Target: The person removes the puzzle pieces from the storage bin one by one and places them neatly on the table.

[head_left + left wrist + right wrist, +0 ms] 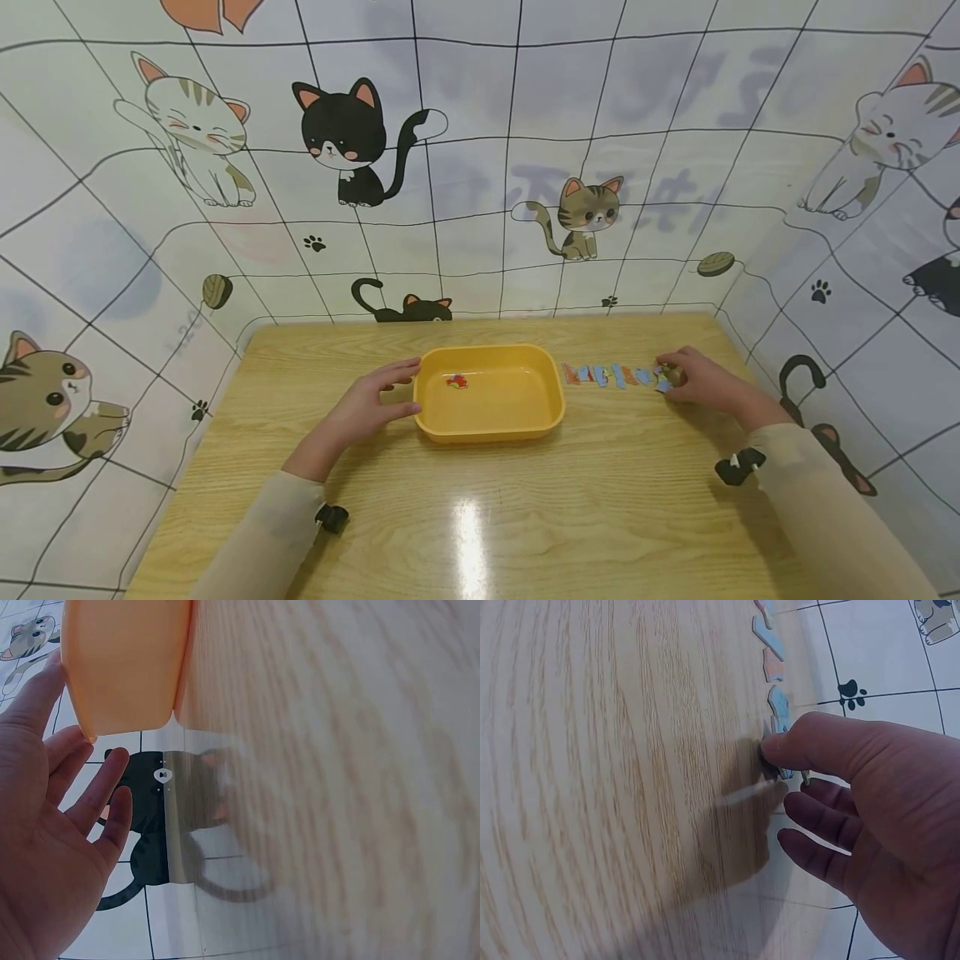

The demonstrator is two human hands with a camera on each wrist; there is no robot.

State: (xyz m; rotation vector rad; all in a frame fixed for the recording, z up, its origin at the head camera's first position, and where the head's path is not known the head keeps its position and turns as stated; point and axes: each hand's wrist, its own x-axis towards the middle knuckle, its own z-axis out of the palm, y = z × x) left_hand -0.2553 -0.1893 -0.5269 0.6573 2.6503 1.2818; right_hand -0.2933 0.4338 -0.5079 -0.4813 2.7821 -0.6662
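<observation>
My left hand is at the left end of a yellow tray, its fingertips at the rim and its fingers loosely bent. In the left wrist view, the fingers lie along the end wall. Inside the tray is a small red piece. My right hand, at the right end of a row of flat, colourful puzzle pieces, pinches one puzzle piece between thumb and finger. That piece stands tilted close over the table, partly hidden by the thumb. The other fingers are spread loosely.
The wooden table meets a wall sheet printed with cats and grid lines at the back and both sides. The row of pieces runs rightward from the tray's right end. Black wrist straps with cameras sit on both sleeves.
</observation>
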